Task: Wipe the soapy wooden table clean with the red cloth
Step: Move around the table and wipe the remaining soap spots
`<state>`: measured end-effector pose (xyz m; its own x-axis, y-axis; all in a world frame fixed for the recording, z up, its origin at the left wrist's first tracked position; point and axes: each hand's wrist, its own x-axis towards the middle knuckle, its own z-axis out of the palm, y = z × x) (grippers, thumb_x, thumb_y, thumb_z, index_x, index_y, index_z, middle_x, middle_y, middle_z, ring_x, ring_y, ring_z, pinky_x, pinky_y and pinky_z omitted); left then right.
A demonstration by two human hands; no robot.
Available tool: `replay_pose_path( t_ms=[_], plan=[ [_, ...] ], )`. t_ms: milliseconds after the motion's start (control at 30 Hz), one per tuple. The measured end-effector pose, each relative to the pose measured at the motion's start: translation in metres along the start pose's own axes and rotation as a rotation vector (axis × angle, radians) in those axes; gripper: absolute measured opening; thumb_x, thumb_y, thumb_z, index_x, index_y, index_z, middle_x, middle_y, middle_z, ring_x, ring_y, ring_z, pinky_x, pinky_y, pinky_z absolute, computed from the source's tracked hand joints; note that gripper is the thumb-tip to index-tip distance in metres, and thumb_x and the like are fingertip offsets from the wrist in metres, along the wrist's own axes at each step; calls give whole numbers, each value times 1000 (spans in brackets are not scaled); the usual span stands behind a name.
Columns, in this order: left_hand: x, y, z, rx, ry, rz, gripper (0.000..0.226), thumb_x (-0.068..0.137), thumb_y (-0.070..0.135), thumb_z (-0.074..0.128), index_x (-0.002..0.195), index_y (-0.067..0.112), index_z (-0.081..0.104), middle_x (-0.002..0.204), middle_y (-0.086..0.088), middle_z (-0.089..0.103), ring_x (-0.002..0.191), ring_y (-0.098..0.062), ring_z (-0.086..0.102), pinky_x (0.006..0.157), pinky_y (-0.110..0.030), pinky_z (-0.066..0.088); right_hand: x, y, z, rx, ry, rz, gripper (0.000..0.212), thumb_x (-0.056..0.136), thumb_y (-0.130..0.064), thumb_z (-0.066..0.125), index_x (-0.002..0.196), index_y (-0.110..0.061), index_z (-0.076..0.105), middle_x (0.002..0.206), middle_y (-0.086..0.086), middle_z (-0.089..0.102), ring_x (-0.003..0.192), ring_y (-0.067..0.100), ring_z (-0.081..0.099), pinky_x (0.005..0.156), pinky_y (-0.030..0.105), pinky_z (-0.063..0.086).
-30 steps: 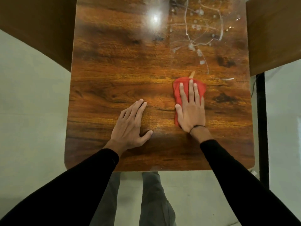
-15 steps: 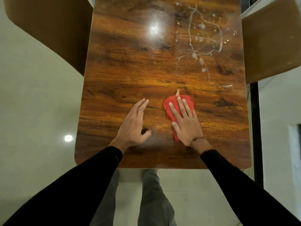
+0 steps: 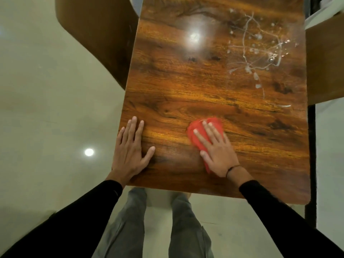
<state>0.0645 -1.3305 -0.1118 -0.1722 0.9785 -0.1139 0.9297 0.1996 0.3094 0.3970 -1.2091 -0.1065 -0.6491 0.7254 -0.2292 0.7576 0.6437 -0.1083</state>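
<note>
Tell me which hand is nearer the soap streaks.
Right. The right hand presses the red cloth just below the soap streaks; the left hand lies flat at the table's opposite near edge.

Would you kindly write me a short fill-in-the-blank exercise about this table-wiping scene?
1. The right hand presses flat on a cloth coloured ____.
2. The left hand rests flat at the table's ____ edge.
3. The white soap streaks remain in the table's far ____ corner.
4. Both sleeves are coloured ____.

Missing words: red; left; right; black
</note>
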Motion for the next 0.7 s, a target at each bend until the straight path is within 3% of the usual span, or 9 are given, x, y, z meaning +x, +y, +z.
replay_pose_path(
  t_ms=[100, 233, 367, 433, 567, 700],
  plan=[
    [0, -4, 3, 28, 22, 6, 106, 99, 79, 40, 177, 15, 5, 185, -8, 0, 172, -25, 4, 139, -43, 4, 54, -28, -9, 37, 71, 107, 81, 107, -55, 37, 176, -36, -1, 185, 5, -7, 171, 30, 3, 128, 64, 26],
    [-1, -5, 6, 49, 16, 12, 116, 94, 87, 41, 176, 14, 3, 185, -8, -1, 172, -25, 4, 139, -45, 5, 99, -82, -9, -12, 92, -84, 80, 108, -55, 35, 177, -31, 4, 185, 10, -3, 171, 32, 5, 132, 63, 24],
    [-2, -6, 7, 73, 13, 42, 122, 91, 91, 43, 176, 12, 4, 185, -10, -1, 172, -26, 3, 139, -48, 11, 49, -91, 7, -46, 41, -333, 80, 108, -54, 38, 177, -34, 3, 185, 8, -4, 171, 31, 2, 133, 60, 20],
    [-2, -4, 7, 74, 18, 41, 124, 89, 92, 44, 176, 11, 7, 185, -11, 1, 172, -27, 5, 138, -49, 11, 12, -80, 15, -56, 15, -352, 79, 108, -55, 40, 177, -36, 4, 185, 6, -5, 171, 30, 1, 132, 61, 17],
    [-1, -6, 8, 66, 19, 41, 126, 87, 93, 45, 176, 11, 8, 185, -11, 3, 171, -29, 8, 138, -49, 11, -40, -37, 21, -48, -16, -119, 80, 106, -53, 42, 176, -39, 5, 185, 3, -6, 171, 27, -5, 130, 68, 26],
    [-1, -6, 8, 55, 21, 45, 126, 87, 93, 44, 176, 11, 7, 185, -11, 2, 172, -29, 7, 138, -49, 11, -61, -1, 19, 87, 89, 353, 81, 102, -46, 43, 176, -40, 9, 185, -1, -2, 170, 31, 7, 129, 66, 22]
  ],
)
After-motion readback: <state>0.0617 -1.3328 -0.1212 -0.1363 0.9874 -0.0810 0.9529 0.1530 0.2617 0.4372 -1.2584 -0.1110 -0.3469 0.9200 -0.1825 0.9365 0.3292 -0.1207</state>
